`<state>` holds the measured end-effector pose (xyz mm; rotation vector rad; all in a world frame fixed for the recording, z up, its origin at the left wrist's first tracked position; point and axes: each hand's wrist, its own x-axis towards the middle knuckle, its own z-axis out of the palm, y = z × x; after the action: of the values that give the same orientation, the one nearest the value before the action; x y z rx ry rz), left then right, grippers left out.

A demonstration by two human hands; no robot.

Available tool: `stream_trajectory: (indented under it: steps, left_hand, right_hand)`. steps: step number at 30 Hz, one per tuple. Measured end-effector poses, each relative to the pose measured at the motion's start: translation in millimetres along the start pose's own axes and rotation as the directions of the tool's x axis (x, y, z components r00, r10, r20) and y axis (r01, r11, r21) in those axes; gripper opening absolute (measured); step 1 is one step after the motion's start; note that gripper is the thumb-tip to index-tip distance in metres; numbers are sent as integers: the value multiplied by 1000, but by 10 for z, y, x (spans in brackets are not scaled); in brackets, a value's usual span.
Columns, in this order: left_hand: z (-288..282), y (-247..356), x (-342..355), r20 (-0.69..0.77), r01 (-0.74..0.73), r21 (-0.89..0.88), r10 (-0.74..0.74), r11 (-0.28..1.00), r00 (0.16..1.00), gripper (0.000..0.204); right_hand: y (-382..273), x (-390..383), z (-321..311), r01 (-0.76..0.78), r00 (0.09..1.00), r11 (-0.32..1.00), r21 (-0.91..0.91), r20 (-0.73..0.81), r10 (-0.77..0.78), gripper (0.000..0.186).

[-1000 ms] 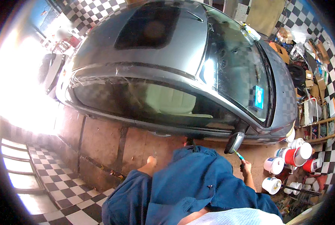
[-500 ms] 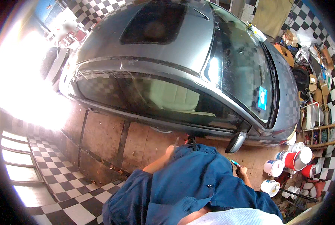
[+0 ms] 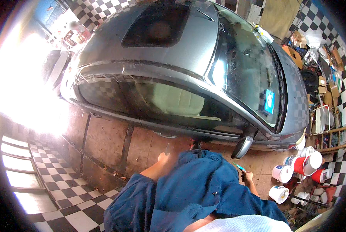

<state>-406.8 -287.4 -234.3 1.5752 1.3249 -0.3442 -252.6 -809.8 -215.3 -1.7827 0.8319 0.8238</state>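
While clasping turquoise tool (image 3: pixel 240 167) in closed right grip (image 3: pixel 248 178), holding left grip (image 3: pixel 164 158) curled, too blurred to tell how tightly or round what; facing grey car (image 3: pixel 180 73) ahead of both grips.

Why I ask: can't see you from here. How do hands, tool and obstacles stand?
Right hand gripping teal tool. Left hand raised, contents too blurred to tell. Grey car ahead, buckets right of right hand.
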Motion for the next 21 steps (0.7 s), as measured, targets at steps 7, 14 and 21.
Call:
stream_trajectory:
  steps: [7,14,21]
  left_hand:
    - [301,186,-126,97,-62,198,44,978,994,34]
    - [483,278,-15,150,-203,337,161,919,975,44]
    - [431,40,-26,-28,-68,27,69,997,997,30]
  right_hand:
    - [-15,20,-85,0,1000,999,-40,-10,0,25]
    - [-91,41,-86,51,999,994,-95,23,-49,29]
    - [-221,19,-32,99,993,971,-218,78,-84,26]
